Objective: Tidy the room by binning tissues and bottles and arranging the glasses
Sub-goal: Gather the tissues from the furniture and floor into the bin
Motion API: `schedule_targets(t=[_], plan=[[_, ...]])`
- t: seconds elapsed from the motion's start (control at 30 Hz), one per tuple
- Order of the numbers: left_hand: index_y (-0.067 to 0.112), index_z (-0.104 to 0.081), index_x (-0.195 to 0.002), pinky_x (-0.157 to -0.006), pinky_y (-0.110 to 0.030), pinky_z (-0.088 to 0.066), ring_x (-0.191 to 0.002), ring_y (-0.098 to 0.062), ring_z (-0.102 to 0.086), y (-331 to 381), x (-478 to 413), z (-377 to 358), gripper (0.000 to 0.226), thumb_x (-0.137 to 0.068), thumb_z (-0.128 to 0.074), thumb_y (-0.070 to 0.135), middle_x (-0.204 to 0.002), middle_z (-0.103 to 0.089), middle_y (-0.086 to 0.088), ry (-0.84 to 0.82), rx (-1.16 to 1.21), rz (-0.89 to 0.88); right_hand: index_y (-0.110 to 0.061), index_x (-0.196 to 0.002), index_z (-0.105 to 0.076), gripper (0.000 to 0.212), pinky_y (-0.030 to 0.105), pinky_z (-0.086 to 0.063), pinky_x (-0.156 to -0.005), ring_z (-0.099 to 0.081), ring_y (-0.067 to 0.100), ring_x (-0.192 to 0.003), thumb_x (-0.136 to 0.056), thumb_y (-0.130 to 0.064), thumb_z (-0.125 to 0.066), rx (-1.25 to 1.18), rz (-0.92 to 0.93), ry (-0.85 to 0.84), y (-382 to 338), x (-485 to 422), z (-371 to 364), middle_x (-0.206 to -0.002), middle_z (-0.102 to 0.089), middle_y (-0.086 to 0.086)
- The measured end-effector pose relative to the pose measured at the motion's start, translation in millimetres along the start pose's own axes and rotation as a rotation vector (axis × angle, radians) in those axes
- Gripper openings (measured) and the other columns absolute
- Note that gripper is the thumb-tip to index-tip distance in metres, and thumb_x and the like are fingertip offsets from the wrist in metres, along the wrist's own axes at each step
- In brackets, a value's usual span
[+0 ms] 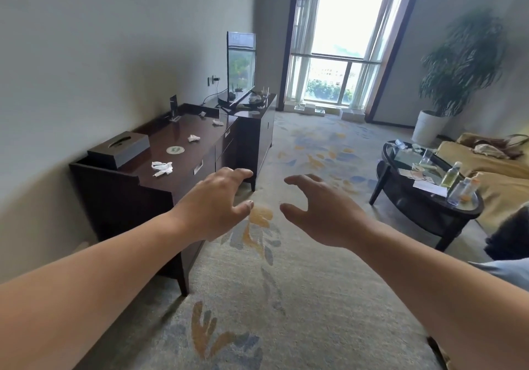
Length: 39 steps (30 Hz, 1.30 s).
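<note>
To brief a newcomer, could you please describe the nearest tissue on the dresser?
Look for the long dark wooden dresser against the left wall, with a tissue box at its near end. The tissue lies just right of that box, on the near side of the round coaster. It is the largest and nearest white wad there.

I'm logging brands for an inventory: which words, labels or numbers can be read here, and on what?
Nothing here is legible.
Round coaster on the dresser: green mark, too blurred to read.
Bottles on the coffee table: labels too small to read.
Papers beside them: print too blurred.
</note>
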<state>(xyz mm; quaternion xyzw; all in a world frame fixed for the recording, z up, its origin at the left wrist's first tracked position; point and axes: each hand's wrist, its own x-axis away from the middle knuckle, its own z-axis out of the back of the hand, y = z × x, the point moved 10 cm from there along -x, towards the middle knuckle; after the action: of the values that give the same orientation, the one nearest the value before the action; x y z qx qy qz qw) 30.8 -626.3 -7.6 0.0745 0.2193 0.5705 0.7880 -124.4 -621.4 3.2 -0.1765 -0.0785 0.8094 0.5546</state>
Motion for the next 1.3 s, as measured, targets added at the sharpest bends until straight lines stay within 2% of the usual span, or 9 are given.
schedule_targets(t=[0.4,0.53,0.7,1.13,1.3], plan=[[0.029,-0.032,-0.145,-0.111,-0.036,-0.032,-0.136,-0.015,-0.035,-15.2,-210.9,-52.6,0.059,-0.091,-0.053,0.040,-0.146,-0.040,0.005,-0.019,-0.017,0.010,-0.029,-0.147,-0.035,0.057,0.022,-0.032,-0.083,-0.043,0.012,-0.130,-0.095,-0.047,-0.050,-0.018,0.011,-0.008,128.5,-179.4,11.8,-0.151,-0.036,-0.009],[0.029,-0.031,-0.145,-0.108,-0.036,-0.035,-0.127,-0.018,-0.045,-28.2,-267.0,-70.2,0.059,-0.092,-0.053,0.040,-0.146,-0.040,0.004,-0.045,-0.016,0.031,-0.030,-0.147,-0.035,0.057,0.024,-0.032,-0.082,-0.045,0.013,-0.128,-0.095,-0.048,-0.050,-0.037,-0.003,-0.029,164.2,-228.8,5.1,-0.149,-0.037,-0.009],[0.030,-0.029,-0.145,-0.111,-0.037,-0.031,-0.138,-0.016,-0.033,-56.1,-339.4,-92.5,0.059,-0.092,-0.052,0.041,-0.149,-0.037,0.005,-0.065,0.004,0.043,-0.030,-0.146,-0.036,0.057,0.024,-0.033,-0.085,-0.045,0.015,-0.128,-0.093,-0.048,-0.051,-0.061,-0.020,-0.062,203.9,-296.6,-15.6,-0.148,-0.039,-0.008],[0.029,-0.030,-0.146,-0.112,-0.038,-0.032,-0.138,-0.016,-0.033,-154.5,-551.7,-107.2,0.060,-0.092,-0.053,0.041,-0.148,-0.038,0.004,-0.054,0.020,-0.005,-0.030,-0.146,-0.035,0.057,0.023,-0.033,-0.086,-0.043,0.013,-0.130,-0.094,-0.047,-0.051,-0.006,-0.033,-0.012,258.0,-511.0,-28.7,-0.148,-0.038,-0.008],[0.029,-0.029,-0.146,-0.113,-0.040,-0.031,-0.137,-0.013,-0.033,-183.6,-614.8,-126.1,0.060,-0.092,-0.051,0.042,-0.148,-0.037,0.007,-0.086,0.010,-0.010,-0.030,-0.146,-0.036,0.057,0.023,-0.031,-0.088,-0.042,0.013,-0.131,-0.094,-0.048,-0.050,-0.005,-0.023,-0.045,284.6,-584.0,-42.7,-0.149,-0.038,-0.008]])
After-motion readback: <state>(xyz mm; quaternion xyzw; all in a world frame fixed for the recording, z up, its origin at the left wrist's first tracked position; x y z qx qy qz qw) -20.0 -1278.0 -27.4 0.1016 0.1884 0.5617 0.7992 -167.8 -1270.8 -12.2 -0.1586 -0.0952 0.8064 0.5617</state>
